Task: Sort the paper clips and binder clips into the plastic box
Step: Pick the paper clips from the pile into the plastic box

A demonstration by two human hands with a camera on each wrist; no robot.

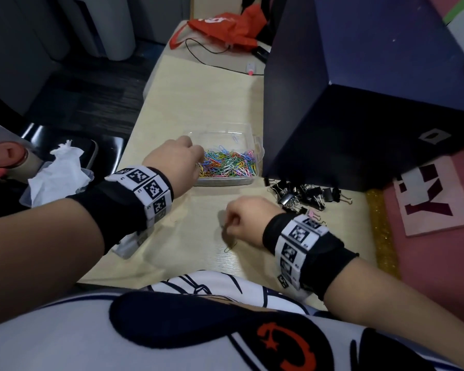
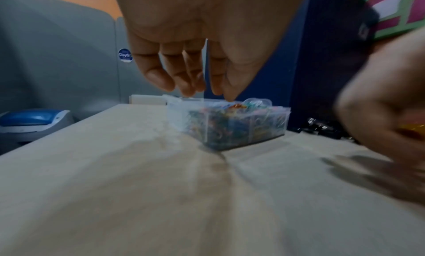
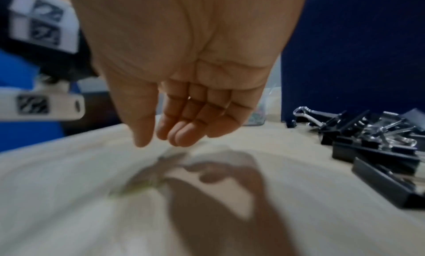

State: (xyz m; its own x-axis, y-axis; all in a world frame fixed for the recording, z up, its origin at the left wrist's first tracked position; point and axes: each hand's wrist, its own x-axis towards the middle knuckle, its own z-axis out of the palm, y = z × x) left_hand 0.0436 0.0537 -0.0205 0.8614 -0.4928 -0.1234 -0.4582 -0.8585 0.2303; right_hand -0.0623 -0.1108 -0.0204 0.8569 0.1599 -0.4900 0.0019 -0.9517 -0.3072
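Observation:
A clear plastic box (image 1: 225,133) (image 2: 230,129) stands mid-table, and its near part is full of coloured paper clips (image 1: 228,163). My left hand (image 1: 198,158) (image 2: 207,92) hovers over the box's left edge with its fingers hanging down relaxed; I see nothing between them. My right hand (image 1: 229,223) (image 3: 161,141) hangs just above the table nearer me, fingers loosely curled and thumb apart, holding nothing. A single green paper clip (image 1: 231,246) (image 3: 140,187) lies on the table below it. A pile of black binder clips (image 1: 306,196) (image 3: 368,141) lies to the right of the box.
A tall dark blue box (image 1: 359,103) stands right behind the binder clips. A red bag (image 1: 225,25) and a black cable (image 1: 212,53) lie at the far end. Off the table's left edge there is a crumpled tissue (image 1: 62,167). A clear plastic piece (image 1: 126,245) sits under my left wrist.

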